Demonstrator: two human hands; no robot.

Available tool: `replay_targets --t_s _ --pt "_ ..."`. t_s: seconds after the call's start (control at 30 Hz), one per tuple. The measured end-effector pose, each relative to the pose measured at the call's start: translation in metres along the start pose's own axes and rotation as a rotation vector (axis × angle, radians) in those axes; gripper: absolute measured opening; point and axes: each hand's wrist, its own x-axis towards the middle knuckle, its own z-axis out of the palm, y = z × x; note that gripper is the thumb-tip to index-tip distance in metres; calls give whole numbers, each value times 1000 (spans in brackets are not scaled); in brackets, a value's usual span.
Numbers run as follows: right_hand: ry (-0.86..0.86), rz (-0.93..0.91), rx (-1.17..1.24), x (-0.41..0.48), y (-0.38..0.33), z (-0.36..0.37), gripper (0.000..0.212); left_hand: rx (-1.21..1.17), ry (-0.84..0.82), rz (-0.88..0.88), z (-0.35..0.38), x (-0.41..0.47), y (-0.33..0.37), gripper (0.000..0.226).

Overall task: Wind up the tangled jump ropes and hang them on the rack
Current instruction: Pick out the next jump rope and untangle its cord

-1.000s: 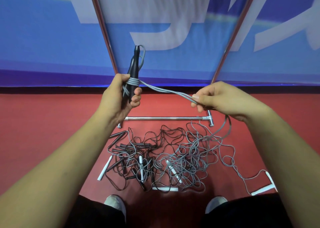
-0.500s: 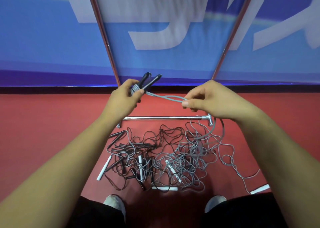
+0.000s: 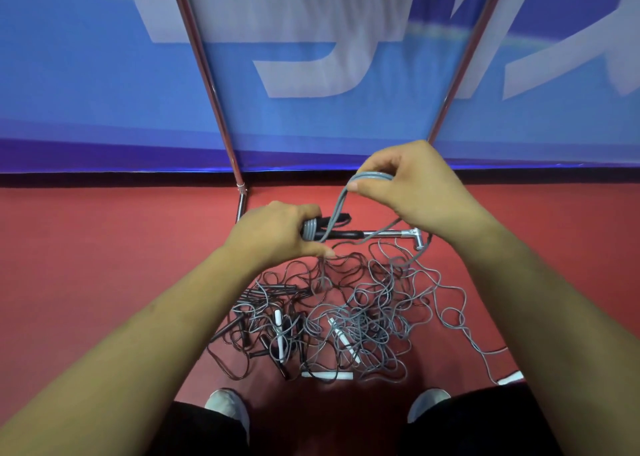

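Handles [image 3: 334,229] lowered, ends hidden in left hand [image 3: 277,234]

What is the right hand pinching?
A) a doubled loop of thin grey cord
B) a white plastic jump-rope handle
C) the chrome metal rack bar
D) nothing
A: the right hand pinches a doubled loop of thin grey cord, which runs down to coils wound on the black handles gripped in the left hand.
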Motion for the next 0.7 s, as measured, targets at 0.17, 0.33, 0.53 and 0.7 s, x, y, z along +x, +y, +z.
replay_targets --t_s 0.17,0.33,0.53,0.7 --pt "100 -23 -33 4 7 -3 7 -140 -41 202 -2 -2 5 26" --pt "110 -13 4 9 21 -12 7 -416 -96 390 -11 -8 2 26" --pt "11 69 68 16 41 -16 10 -922 -108 349 -19 -14 7 9" --pt "-134 145 183 15 44 -9 22 -1156 -17 266 -21 -16 5 22"
